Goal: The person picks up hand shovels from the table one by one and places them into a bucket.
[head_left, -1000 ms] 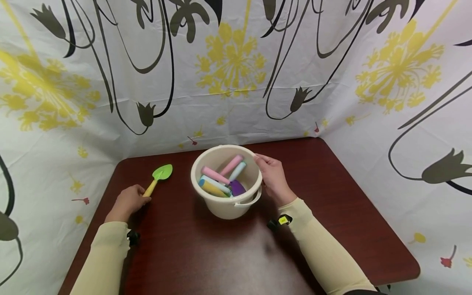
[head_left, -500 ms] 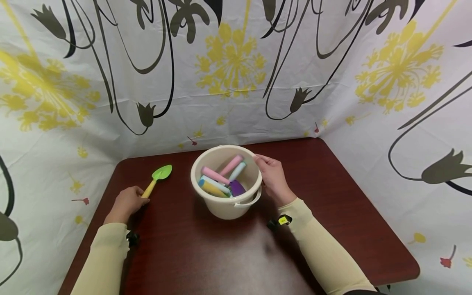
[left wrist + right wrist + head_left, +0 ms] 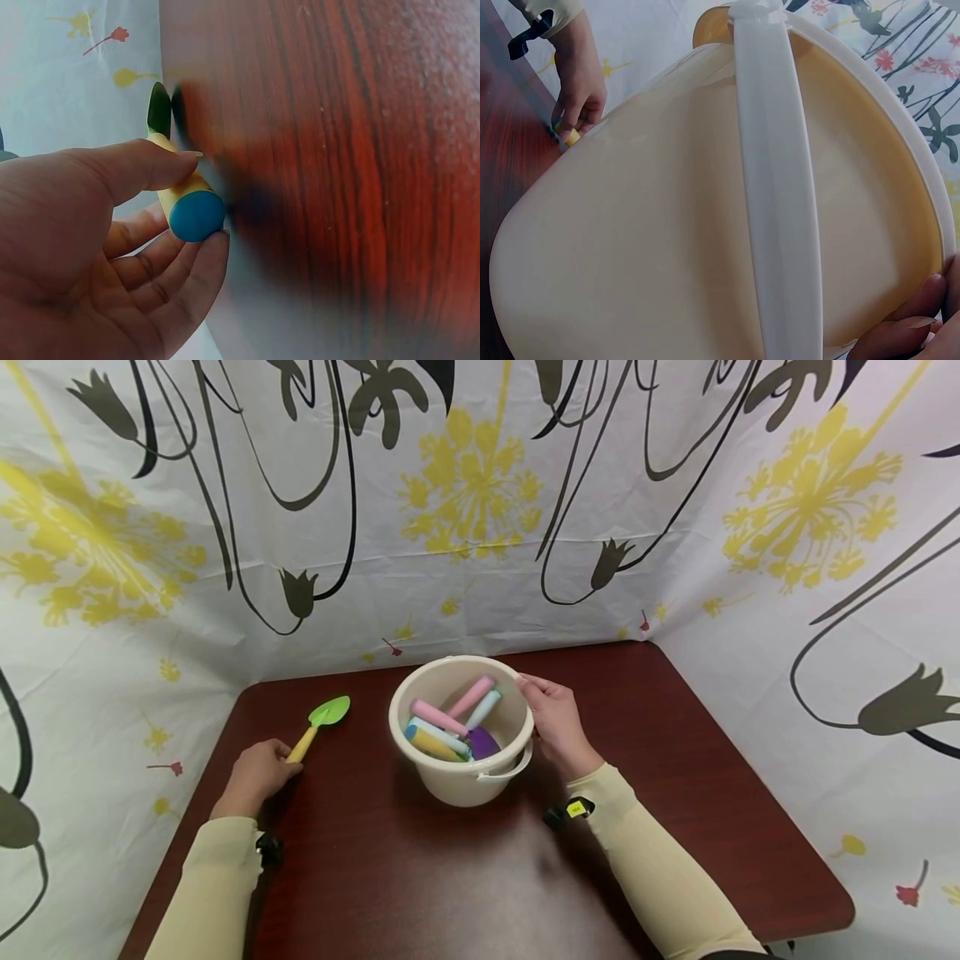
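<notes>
In the head view my left hand [image 3: 255,777] pinches the yellow handle of a small toy trowel [image 3: 328,712] with a green blade, low over the table's left side. The left wrist view shows the thumb on top of the handle and fingers beneath, with the blue handle end [image 3: 196,216] facing the camera. My right hand [image 3: 558,727] grips the right rim of a cream bucket [image 3: 456,783]. Its thumb and fingers are partly visible at the rim in the right wrist view, where the bucket's white handle [image 3: 780,187] hangs down the side.
Inside the bucket lie several toy tools, among them a pink handle [image 3: 438,717], a yellow handle [image 3: 433,744] and a purple piece [image 3: 483,742]. The dark red wooden table [image 3: 450,877] is bordered by a patterned curtain [image 3: 480,602] at the back and sides.
My left hand and the trowel have shifted very slightly left and toward me. The right hand and the bucket look unchanged.
</notes>
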### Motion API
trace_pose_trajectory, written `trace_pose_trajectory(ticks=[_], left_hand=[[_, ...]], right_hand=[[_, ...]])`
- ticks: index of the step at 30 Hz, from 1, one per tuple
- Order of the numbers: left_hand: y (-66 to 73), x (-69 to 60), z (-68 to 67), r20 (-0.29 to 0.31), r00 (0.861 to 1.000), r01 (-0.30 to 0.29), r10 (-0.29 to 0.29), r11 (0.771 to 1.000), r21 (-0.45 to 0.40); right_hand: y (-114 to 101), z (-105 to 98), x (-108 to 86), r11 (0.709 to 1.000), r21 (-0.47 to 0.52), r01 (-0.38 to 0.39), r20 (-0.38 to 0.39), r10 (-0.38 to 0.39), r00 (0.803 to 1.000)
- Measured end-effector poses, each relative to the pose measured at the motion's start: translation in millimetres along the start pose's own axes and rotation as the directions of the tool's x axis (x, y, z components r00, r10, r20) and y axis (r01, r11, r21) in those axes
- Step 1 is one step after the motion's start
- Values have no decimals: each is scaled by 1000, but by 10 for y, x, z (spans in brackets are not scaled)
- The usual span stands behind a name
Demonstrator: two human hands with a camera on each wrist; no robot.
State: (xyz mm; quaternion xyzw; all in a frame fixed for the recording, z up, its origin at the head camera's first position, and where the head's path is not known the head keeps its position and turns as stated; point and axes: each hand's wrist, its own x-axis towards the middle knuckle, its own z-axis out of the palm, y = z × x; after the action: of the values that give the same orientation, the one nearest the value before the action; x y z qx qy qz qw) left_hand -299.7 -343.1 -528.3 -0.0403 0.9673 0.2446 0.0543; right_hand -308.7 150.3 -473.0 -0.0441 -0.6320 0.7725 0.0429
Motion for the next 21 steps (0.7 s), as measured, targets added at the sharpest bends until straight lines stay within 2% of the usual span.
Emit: trace_pose_trajectory(ticks=[5, 14, 21], left_hand=[[22, -26, -21, -16, 1000, 1, -1, 1000, -5], [21, -61, -45, -81, 997, 8, -11, 999, -31], [33, -90, -58, -177, 984, -22, 7, 997, -79]], right_hand=[[-8, 6, -7, 1000, 2, -2, 3, 2, 1000], [-12, 12, -8, 1000, 3, -4, -1, 4, 1000], [-9, 14, -8, 1000, -12, -1, -10, 1, 1000]])
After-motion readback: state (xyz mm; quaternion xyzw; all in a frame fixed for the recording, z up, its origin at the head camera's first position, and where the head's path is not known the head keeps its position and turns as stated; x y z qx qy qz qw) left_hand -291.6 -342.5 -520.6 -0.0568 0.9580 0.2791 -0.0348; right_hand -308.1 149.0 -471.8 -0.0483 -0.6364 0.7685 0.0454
